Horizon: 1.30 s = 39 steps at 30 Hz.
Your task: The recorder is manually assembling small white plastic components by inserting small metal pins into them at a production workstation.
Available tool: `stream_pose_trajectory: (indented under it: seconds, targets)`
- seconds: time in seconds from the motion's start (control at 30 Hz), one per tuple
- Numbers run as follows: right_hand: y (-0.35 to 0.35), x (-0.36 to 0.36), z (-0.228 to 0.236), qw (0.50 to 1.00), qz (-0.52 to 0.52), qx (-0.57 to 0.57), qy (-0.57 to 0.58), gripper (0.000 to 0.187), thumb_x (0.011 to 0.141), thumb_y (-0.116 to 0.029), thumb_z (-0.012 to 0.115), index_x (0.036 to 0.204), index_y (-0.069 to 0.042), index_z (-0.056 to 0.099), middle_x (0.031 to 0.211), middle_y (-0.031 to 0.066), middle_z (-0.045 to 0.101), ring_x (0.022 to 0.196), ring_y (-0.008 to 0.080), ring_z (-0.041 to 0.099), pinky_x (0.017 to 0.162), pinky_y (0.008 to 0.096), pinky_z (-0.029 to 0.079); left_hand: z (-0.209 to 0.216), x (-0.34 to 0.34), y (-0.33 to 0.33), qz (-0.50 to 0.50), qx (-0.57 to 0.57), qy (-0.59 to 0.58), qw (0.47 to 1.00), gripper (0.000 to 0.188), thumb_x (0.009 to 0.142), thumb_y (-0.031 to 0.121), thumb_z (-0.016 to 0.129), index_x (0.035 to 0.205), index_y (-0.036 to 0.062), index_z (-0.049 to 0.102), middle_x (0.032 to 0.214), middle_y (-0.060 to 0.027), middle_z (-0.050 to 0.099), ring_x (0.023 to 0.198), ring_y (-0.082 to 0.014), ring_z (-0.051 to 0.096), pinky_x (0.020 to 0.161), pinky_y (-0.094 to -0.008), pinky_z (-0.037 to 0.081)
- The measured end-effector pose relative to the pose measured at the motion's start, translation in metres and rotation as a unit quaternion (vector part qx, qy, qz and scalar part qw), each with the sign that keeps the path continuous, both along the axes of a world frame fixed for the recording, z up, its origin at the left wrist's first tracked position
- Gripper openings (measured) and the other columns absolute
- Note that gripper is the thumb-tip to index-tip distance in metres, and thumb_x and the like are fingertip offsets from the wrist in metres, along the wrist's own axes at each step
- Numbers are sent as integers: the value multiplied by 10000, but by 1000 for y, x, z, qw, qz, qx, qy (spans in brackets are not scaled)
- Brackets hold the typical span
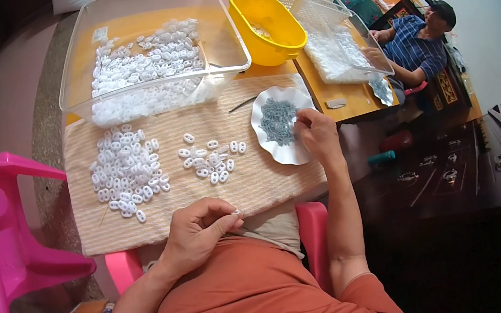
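My left hand (197,232) is in front of my lap, just off the table's near edge. Its thumb and forefinger pinch a small white plastic piece (237,212), mostly covered by the fingertips. My right hand (318,136) reaches over the right rim of a white wavy-edged plate (291,154). Its fingers are drawn together beside a heap of tiny grey parts (278,120); whatever they hold is hidden. A small group of white oval two-hole pieces (215,161) lies between my hands. Farther left is a larger pile of the same white pieces (124,166).
A clear plastic bin (155,91) of white pieces stands at the back, beside a yellow tub (251,18). A thin dark stick (243,104) lies by the plate. At right, a co-worker (419,41) sits near another clear bin (338,51). A pink chair (14,259) stands left.
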State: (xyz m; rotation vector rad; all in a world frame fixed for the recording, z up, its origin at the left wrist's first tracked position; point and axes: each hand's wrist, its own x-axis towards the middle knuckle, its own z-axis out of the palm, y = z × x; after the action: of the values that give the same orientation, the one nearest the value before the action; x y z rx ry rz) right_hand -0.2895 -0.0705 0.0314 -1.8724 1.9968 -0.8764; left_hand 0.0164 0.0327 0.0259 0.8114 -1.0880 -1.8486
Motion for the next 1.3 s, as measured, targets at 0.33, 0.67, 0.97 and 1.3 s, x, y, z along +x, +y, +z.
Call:
stream_pose_trajectory:
  seconds: [0.33, 0.67, 0.97, 1.3]
  targets:
    - [-15, -4, -1, 993, 26, 19, 117, 213, 762, -44, 647, 969, 10, 657, 818, 175, 675, 772, 299, 667, 719, 356, 511, -5, 3, -2, -3, -8, -34, 999, 52, 866, 4, 635, 903, -29, 619, 835, -75, 669, 781, -112, 645, 714, -235, 529]
    - [-22, -3, 2, 988, 48, 26, 145, 171, 745, -66, 605, 899, -13, 660, 809, 186, 662, 798, 350, 648, 757, 423, 500, -9, -1, 1, -21, 12, -37, 999, 75, 875, 50, 652, 897, -7, 608, 818, -31, 648, 756, -67, 610, 676, -204, 503]
    - [-25, -4, 9, 979, 60, 68, 184, 168, 709, -56, 646, 861, 15, 659, 783, 175, 669, 755, 315, 657, 720, 376, 511, -13, -1, 0, -16, 13, -42, 999, 76, 869, 47, 654, 895, -10, 611, 811, -31, 646, 751, -67, 609, 675, -207, 503]
    - [-9, -13, 6, 995, 67, 57, 41, 219, 727, -63, 643, 914, 48, 677, 731, 144, 671, 670, 173, 643, 631, 291, 500, -20, -2, -2, 13, 4, -24, 1000, 55, 865, 17, 640, 887, -13, 600, 796, -65, 652, 713, -109, 625, 666, -234, 525]
